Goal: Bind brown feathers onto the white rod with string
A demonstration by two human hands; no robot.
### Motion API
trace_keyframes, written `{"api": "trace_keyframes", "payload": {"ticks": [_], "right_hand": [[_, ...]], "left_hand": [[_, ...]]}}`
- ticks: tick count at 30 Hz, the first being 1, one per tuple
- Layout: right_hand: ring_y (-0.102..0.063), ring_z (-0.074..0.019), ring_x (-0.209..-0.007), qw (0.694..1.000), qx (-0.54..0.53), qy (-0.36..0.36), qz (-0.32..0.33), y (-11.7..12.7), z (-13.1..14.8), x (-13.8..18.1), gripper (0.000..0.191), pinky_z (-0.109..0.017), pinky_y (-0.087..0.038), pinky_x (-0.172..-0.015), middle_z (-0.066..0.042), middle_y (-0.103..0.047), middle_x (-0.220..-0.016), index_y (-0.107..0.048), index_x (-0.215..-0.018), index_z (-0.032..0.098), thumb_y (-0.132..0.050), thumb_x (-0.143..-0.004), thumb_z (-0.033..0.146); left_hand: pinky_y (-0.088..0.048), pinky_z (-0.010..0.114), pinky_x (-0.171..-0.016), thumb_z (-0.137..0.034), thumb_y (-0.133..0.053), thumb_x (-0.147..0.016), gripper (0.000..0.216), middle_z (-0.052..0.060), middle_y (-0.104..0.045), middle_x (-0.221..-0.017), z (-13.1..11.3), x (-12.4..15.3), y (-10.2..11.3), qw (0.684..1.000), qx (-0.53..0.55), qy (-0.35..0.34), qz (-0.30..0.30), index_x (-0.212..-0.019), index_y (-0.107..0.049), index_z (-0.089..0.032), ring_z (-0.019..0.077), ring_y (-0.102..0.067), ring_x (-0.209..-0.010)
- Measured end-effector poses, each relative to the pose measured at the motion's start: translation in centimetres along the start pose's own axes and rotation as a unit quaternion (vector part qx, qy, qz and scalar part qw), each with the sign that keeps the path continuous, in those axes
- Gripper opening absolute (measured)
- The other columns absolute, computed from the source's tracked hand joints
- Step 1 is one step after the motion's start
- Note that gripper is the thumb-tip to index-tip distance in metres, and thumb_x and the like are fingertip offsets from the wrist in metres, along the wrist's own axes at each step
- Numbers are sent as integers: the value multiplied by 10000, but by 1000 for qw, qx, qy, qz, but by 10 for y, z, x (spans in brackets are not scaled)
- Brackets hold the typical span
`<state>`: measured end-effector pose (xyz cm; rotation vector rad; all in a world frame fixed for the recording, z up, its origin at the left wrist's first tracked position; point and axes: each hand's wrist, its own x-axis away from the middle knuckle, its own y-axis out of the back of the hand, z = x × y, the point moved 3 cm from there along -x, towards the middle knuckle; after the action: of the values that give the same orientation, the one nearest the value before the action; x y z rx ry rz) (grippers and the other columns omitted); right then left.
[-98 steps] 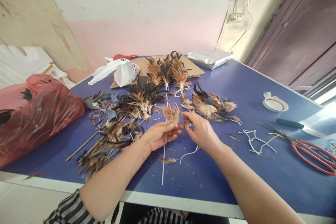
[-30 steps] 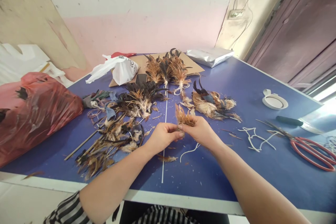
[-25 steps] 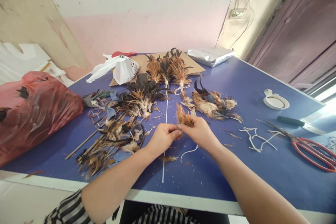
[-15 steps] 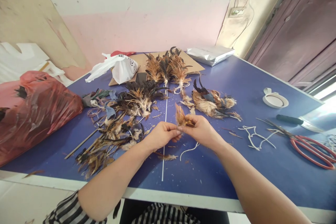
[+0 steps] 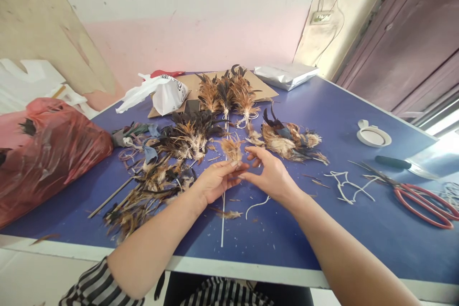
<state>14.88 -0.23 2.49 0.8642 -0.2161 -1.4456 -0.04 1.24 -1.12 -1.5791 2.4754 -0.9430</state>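
Tuft of tan-brown feathers (image 5: 231, 149), held over the flat blue worktop (image 5: 279, 244): the fingers of my left hand (image 5: 218, 179) are clamped on its base, plumes fanned away from me. My right hand (image 5: 273, 174) is just beside it, thumb and fingers apart. Beyond lie three brown-and-black feather bundles (image 5: 225, 94), partly on flat brown cardboard (image 5: 266, 88); red-handled metal scissors (image 5: 398, 186) lie well to the right.

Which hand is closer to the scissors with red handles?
The right hand. It is apart from the scissors, with some white string lying between. The left hand is farther away, beyond the right hand, holding a feather tuft.
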Motion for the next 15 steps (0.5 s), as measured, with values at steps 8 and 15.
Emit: {"api": "trace_keyframes", "payload": {"ticks": [8,15], "right_hand": [[-565,-188,-717,984,171,24,-43,-5,4,2,477,-303,-354,-667,-47,-615,-840,-484,-1111,199,-587,-670,351],[-572,-208,-734,967,236,67,-74,-2,9,5,420,-329,-326,-728,-65,-622,-813,-517,-1087,175,-563,-714,363]], "left_hand": [[-449,251,-688,-308,-689,-642,255,88,-659,-829,9,4,-8,999,-43,-13,0,-802,-673,-110,130,-587,-737],[-448,242,-681,-339,-666,-660,304,113,-656,-900,9,5,-10,998,-62,-26,15,-857,-675,-107,138,-592,-762]]}}
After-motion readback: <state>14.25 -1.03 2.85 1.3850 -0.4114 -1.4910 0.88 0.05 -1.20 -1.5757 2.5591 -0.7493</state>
